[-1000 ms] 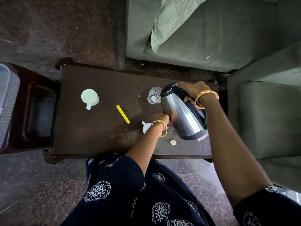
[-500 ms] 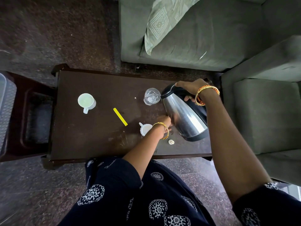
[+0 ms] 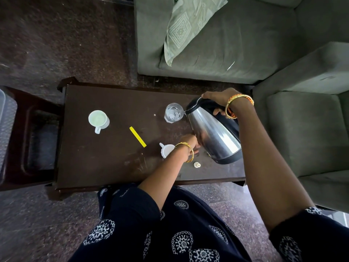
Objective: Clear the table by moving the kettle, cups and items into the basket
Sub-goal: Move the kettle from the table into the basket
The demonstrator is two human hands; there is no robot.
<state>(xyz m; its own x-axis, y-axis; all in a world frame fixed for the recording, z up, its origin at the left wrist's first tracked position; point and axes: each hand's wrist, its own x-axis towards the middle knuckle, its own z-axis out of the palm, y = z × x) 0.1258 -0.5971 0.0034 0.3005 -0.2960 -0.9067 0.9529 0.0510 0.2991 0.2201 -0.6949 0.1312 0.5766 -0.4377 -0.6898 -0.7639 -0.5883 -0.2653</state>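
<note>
A steel kettle (image 3: 213, 137) with a black handle is tilted over the dark table (image 3: 105, 159), and its spout touches the rim of a clear glass (image 3: 172, 112). My right hand (image 3: 217, 97) grips the handle. My left hand (image 3: 188, 142) presses against the kettle's lower side. A small white cup (image 3: 166, 149) stands just under my left wrist. Another white cup (image 3: 98, 119) stands at the table's left. A yellow strip (image 3: 137, 136) and a small white cap (image 3: 196, 164) lie on the table. The translucent basket (image 3: 7, 129) shows at the far left edge.
A dark wooden stand (image 3: 24, 140) adjoins the table's left end and carries the basket. A green sofa (image 3: 245, 44) with a pillow (image 3: 187, 23) runs behind the table. A green armchair (image 3: 302, 129) sits close on the right.
The kettle has tipped a little further, bringing its spout onto the glass's rim. Both hands stay on the kettle. The view has shifted slightly.
</note>
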